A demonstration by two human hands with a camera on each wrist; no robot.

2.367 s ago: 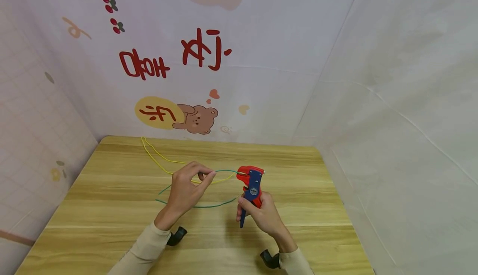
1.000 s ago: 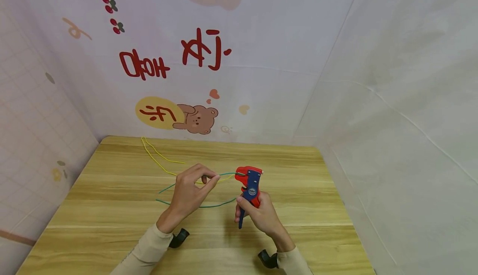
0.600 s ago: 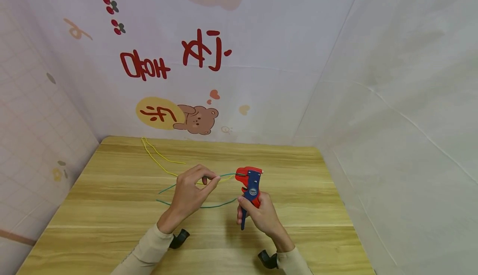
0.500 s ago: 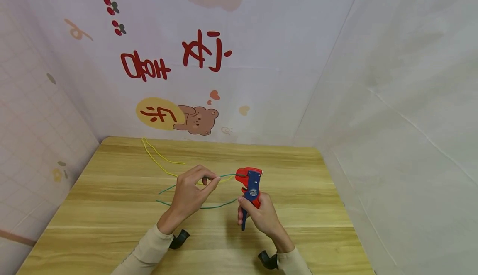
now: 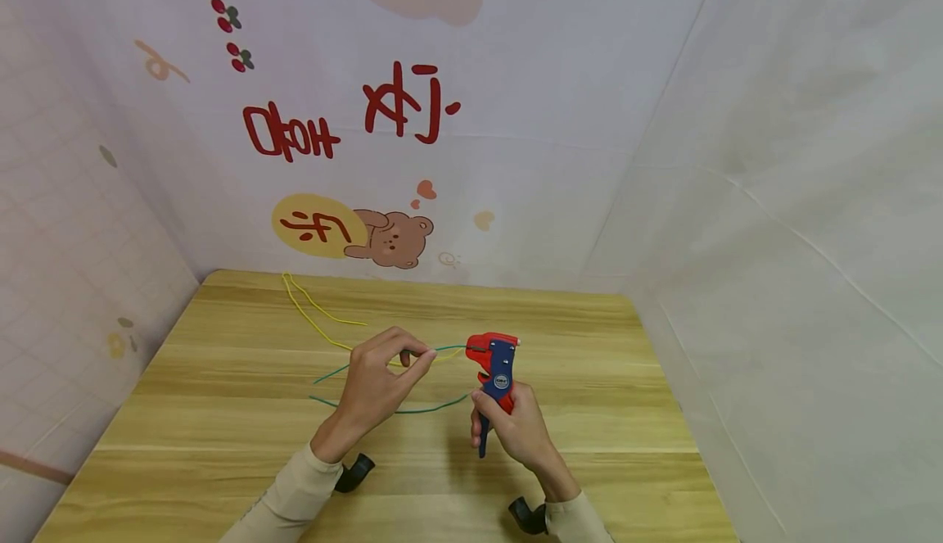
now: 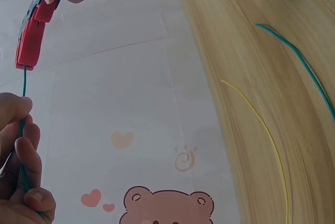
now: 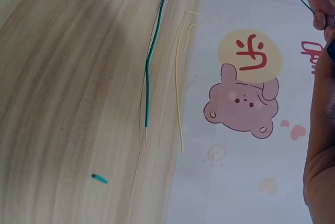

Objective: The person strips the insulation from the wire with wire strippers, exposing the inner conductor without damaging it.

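Observation:
My left hand (image 5: 379,379) pinches a green wire (image 6: 24,82) between thumb and forefinger. In the left wrist view the wire also runs down along the lower fingers. Its far end enters the red mouth of a wire stripper (image 5: 501,359), which has a blue and red body. My right hand (image 5: 519,424) grips the stripper by its handles, thumb on the near side. A second green wire (image 7: 148,77) lies on the table below both hands, with bare copper at one end. A snipped bit of green insulation (image 7: 99,178) lies near that end.
A yellow wire (image 5: 317,326) lies bent across the back left of the wooden table (image 5: 604,412). Behind the table hangs a printed white cloth (image 5: 530,199) with a bear. Black curved pieces (image 5: 355,473) sit at both wrists.
Since the earliest frame my left hand has shifted slightly right towards the stripper, and the wire end has gone into its mouth. Over the last second both hands stay nearly still.

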